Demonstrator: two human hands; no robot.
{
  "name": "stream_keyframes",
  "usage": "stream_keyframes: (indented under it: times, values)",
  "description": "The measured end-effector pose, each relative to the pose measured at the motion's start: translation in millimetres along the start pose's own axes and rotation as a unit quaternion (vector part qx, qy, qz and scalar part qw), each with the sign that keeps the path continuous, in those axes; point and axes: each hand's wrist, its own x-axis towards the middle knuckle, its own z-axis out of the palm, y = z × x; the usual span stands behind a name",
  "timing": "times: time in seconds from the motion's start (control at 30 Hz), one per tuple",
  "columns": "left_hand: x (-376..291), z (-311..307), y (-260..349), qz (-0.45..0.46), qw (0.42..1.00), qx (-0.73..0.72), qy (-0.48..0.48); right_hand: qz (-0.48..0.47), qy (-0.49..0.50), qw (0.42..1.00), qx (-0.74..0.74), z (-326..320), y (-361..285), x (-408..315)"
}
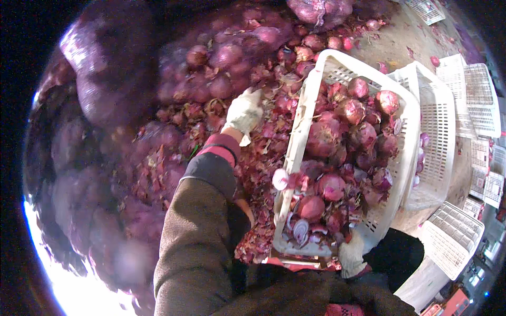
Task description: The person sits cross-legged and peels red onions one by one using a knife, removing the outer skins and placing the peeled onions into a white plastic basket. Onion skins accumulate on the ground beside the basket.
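My left hand [244,112], in a pale work glove, reaches over loose onion skins [269,146] beside a heap of red onions [221,55]; its fingertips are hard to make out. A white slotted plastic crate [294,152] full of red onions, some of them cut, stands to its right. At the near end of the crate is my right hand [353,252], gloved too, low by the rim; whether it grips something is not clear. A peeled onion bulb [280,179] sits at the crate's left rim. Near the right hand lie cut onion halves [301,232].
Another white crate [437,146] stands just right of the full one. Farther right are several more crates [454,237] on the floor [389,37]. Purple mesh sacks [106,71] of onions pile up at the left, and one mesh sack [320,10] lies at the top.
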Motion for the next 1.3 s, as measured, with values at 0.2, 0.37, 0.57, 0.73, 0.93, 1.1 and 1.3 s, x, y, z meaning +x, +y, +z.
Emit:
stream_keyframes:
  times: [0.2, 0.37, 0.57, 0.73, 0.93, 1.1, 1.3]
  values:
    - [98.2, 44.6, 27.4, 0.058, 0.995, 0.079, -0.017, 0.012, -0.070, 0.997, 0.006, 2.2, -10.4, 15.2]
    - [122.2, 76.8, 20.8, 0.002, 0.986, 0.129, -0.105, -0.038, -0.116, 0.982, -0.142, 11.9, -2.4, 35.4]
    - [75.0, 142.1, -53.7, 0.103, 0.979, 0.156, -0.078, -0.134, -0.019, 0.983, -0.121, 19.1, 36.4, 33.8]
    - [-2.4, 69.1, -85.1, 0.184, 0.926, 0.284, -0.169, -0.067, -0.141, 0.976, -0.153, 3.2, 7.5, 34.1]
    - [-112.6, -77.2, 15.2, 0.056, 0.973, 0.098, -0.199, -0.089, -0.059, 0.994, -0.030, -4.2, 5.7, 13.8]
    - [-203.6, -148.8, 95.3, 0.190, 0.954, 0.161, -0.169, -0.152, -0.053, 0.962, 0.220, -1.7, -1.5, 0.7]
    - [-260.7, -167.4, 197.5, 0.376, 0.899, 0.162, -0.155, -0.118, -0.285, 0.813, 0.494, -25.5, -11.9, -24.1]
